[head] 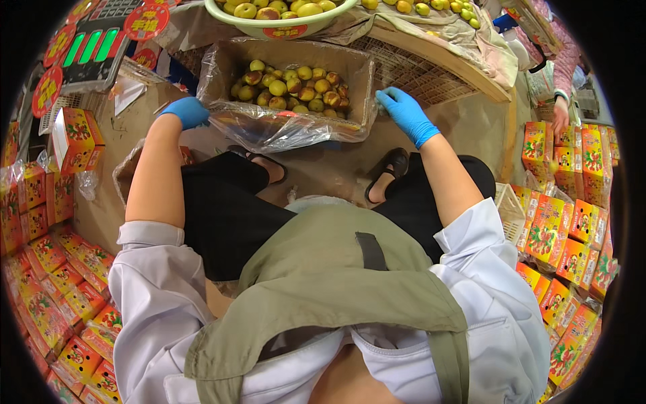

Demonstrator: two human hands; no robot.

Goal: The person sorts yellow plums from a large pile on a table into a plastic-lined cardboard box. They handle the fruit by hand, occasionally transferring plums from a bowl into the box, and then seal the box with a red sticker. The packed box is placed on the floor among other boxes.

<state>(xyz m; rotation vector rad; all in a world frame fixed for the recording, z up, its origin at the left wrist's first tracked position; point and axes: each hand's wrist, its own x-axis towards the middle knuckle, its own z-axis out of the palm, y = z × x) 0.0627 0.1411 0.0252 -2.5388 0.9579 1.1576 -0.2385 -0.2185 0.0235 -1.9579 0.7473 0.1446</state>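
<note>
In front of me is an open cardboard box [298,50] lined with clear plastic film [282,134], partly filled with green and reddish-brown jujubes [295,88]. My left hand [186,112], in a blue glove, is at the box's near left corner, its fingers curled at the film; whether it grips the film is unclear. On the other side my right hand [404,112], also in a blue glove, is beside the right wall, thumb and fingertips close together near the film's edge. What lies between those fingertips cannot be made out.
Beyond the box, a pale green basin [282,22] of jujubes stands beside a cloth-covered wooden table [434,53] with more fruit. A device with green lit displays [91,45] is at upper left. Printed cartons [75,141] are stacked on both sides. A person's hand [560,115] reaches toward cartons at right.
</note>
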